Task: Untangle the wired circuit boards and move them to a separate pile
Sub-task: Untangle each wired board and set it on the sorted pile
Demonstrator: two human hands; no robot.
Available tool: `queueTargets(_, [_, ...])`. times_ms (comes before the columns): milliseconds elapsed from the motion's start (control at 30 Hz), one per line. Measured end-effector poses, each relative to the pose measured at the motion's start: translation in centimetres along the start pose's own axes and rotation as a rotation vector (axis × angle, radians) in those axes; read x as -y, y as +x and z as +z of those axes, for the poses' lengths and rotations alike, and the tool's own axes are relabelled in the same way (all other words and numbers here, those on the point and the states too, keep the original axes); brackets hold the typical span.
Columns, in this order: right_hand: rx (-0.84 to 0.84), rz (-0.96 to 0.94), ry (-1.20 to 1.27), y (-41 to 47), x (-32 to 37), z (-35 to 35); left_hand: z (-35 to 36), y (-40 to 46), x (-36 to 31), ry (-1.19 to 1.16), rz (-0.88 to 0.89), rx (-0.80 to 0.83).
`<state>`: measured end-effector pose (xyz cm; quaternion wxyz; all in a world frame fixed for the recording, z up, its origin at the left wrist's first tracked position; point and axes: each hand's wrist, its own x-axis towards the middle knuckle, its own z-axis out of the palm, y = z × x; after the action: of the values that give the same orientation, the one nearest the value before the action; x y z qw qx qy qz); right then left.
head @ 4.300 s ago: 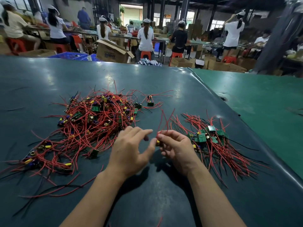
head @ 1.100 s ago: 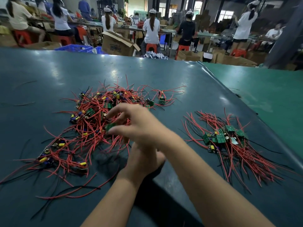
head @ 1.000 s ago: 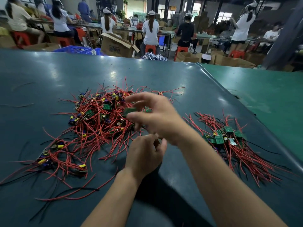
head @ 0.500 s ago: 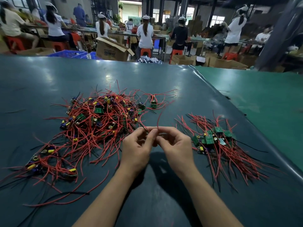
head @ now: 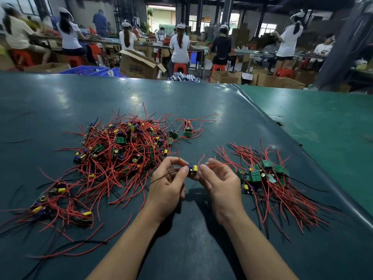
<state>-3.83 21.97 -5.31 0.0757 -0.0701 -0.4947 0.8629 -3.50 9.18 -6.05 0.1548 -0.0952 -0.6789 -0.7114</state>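
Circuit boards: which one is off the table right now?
The circuit board with the yellow capacitor, pinched between left hand and right hand; the others lie in the two piles.

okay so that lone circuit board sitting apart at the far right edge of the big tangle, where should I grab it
Pinch the lone circuit board by its green body, coming from above on its right side. Its red wires loop out loosely, and the big tangle crowds its left.

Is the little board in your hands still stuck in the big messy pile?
No, it is out. The little board is pinched between the left hand and right hand, above the table, apart from the big pile.
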Motion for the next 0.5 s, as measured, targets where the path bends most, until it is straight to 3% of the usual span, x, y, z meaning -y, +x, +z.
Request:
queueTargets(67, [0.081,0.107,-0.005,-0.28,0.16,-0.01,0.14,-0.03,0.04,-0.005,-0.01,0.013])
queueTargets(300, [0.242,0.22,-0.015,-0.45,0.72,-0.32,0.11,-0.12,-0.6,-0.175,-0.102,0.081])
queueTargets(500, [0.134,0.079,-0.06,-0.22,0.49,-0.25,-0.09,0.0,-0.81,-0.18,-0.098,0.107])
